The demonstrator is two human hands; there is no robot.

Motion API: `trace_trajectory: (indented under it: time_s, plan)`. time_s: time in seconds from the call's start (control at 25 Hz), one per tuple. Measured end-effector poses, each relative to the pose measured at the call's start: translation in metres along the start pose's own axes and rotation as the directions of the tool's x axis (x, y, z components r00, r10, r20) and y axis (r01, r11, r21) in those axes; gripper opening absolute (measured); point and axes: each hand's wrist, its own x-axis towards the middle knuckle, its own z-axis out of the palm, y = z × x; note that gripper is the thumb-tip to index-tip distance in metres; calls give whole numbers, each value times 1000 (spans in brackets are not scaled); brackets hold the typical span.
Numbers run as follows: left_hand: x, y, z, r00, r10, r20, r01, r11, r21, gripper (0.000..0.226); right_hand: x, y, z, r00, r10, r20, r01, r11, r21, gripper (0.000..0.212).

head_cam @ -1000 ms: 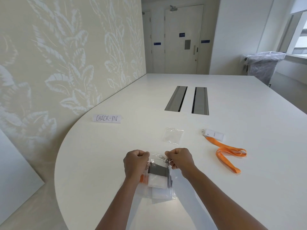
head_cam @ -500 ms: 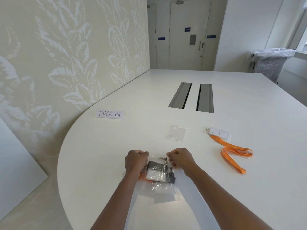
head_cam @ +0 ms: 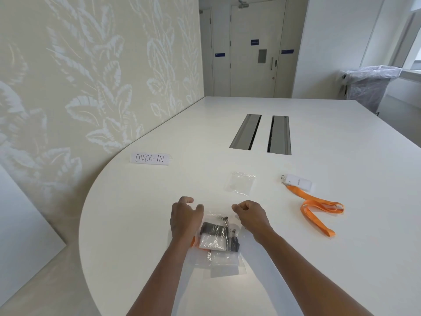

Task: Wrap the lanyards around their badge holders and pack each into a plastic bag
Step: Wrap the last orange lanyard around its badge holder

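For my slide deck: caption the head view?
Both hands hover over a filled bag; an orange lanyard waits.

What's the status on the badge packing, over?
Left hand and right hand off packed bag. Orange lanyard unwrapped, empty bag waiting. Nothing blocking.

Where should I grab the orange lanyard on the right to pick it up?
Pinch the badge holder end from above with your right hand. It is the one stiff, flat part; the orange lanyard lies in loose loops on the table and would trail.
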Motion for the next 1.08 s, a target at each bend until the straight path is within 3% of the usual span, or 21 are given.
trace_trajectory:
  time_s: [0.32, 0.76, 0.84, 0.96, 1.08]
  plan:
    - [-28, 36, 14, 965, 262, -2, -262, 964, -46, 11, -11, -1, -24, 999, -19, -47, 20, 1000, 24, 27]
    - [-69, 84, 92, 890, 400, 218, -390, 917, -89, 12, -8, 30, -104, 974, -60, -218, 64, 998, 12, 11]
    - [-76, 91, 112, 873, 410, 264, -402, 912, -85, 13, -7, 37, -120, 948, -88, -307, 93, 996, 3, 17]
    - [-85, 104, 145, 844, 427, 325, -421, 902, -90, 19, -4, 51, -147, 840, -160, -518, 169, 985, -31, 25]
    - [-94, 111, 180, 820, 432, 375, -415, 900, -130, 34, 4, 73, -174, 758, -167, -631, 140, 986, -93, 34]
